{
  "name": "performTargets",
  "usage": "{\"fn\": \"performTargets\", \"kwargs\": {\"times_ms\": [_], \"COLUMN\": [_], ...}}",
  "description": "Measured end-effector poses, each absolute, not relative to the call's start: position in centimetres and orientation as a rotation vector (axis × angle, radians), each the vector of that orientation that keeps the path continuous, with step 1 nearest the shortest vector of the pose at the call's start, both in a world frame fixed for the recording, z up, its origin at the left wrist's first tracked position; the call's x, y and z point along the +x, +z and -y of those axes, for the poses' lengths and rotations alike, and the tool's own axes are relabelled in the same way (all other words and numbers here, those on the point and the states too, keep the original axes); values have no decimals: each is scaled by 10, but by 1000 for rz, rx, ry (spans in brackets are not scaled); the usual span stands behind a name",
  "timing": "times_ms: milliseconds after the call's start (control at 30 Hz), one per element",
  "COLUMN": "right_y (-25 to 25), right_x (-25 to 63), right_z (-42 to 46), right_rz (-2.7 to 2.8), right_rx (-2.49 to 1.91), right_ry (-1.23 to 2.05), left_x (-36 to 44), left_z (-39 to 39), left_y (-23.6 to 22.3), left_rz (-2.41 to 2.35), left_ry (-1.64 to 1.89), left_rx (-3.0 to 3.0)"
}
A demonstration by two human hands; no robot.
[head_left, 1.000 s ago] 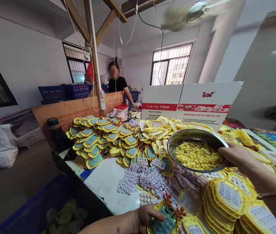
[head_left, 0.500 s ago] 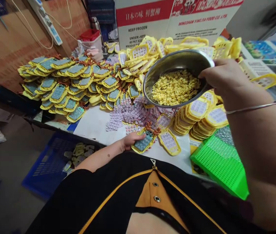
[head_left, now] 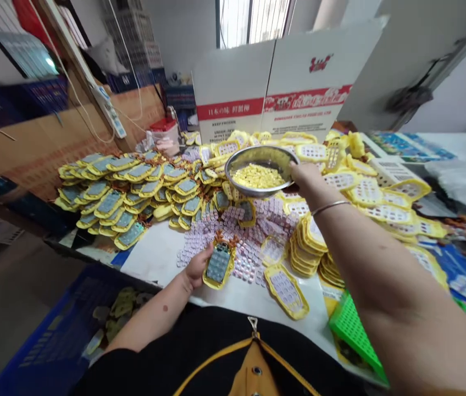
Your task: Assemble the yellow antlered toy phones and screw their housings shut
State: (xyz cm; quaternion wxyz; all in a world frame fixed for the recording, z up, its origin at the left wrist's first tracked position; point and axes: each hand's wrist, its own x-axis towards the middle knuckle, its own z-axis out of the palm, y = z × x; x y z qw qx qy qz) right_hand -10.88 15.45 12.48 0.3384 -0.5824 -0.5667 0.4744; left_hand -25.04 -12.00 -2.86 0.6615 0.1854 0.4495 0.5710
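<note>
Head view: right hand (head_left: pixel 306 180) clamped on bowl (head_left: pixel 253 192) by rim; left hand (head_left: pixel 198 268) clamped on yellow casing (head_left: pixel 218 265), nearside left of bowl. One-sided grip might tip bowl, spilling yellow pieces (head_left: pixel 258 176).

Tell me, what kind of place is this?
It's probably a small workshop: yellow plastic frames with grey-blue panels lie heaped on the white tabletop, the right hand holds a round, shiny metal bowl of small yellow pieces, and a blue plastic basket sits below.

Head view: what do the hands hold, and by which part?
Right hand: the metal bowl, by the right side of its rim. Left hand: a yellow-edged piece, by its left edge.
</note>
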Motion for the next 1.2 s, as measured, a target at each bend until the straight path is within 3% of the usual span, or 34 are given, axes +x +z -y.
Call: {"fn": "performTargets", "kwargs": {"times_ms": [267,700,933,1200], "right_y": [105,104,97,90], "right_x": [-90,-51,-37,-15], "right_z": [-157,-134,-133,-138], "right_rz": [1604,1452,1392,1273], "right_rx": [-1447,-1427,-1196,-978], "right_ry": [954,935,980,1029], "left_x": [-258,-240,-230,-234], "left_z": [106,45,0,-20], "left_y": [-32,-13,0,7], "left_rz": [-1130,-1101,-923,-896], "left_ry": [1253,1128,1380,1366], "left_rx": [428,288,311,302]}}
